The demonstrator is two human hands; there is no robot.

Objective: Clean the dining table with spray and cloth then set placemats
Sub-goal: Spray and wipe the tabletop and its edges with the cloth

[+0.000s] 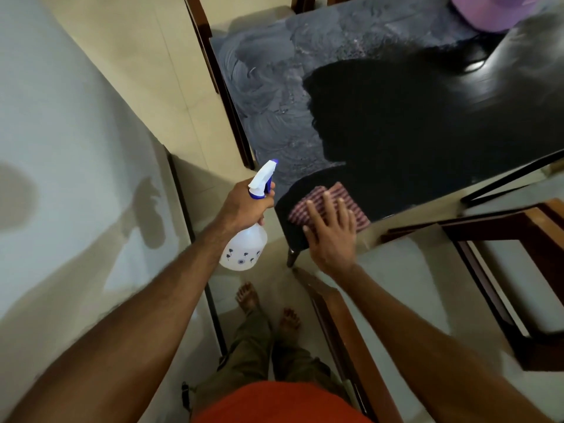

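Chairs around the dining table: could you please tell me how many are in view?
3, perhaps more out of frame. One chair stands at the table's far-left edge, one just below the near corner, and one at the right.

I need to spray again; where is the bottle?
In the head view, the bottle is left of the table corner, off its edge, gripped by the left hand.

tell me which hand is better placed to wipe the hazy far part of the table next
Right. The right hand already presses flat on the striped cloth at the table's near corner; the left hand grips the spray bottle off the table edge.
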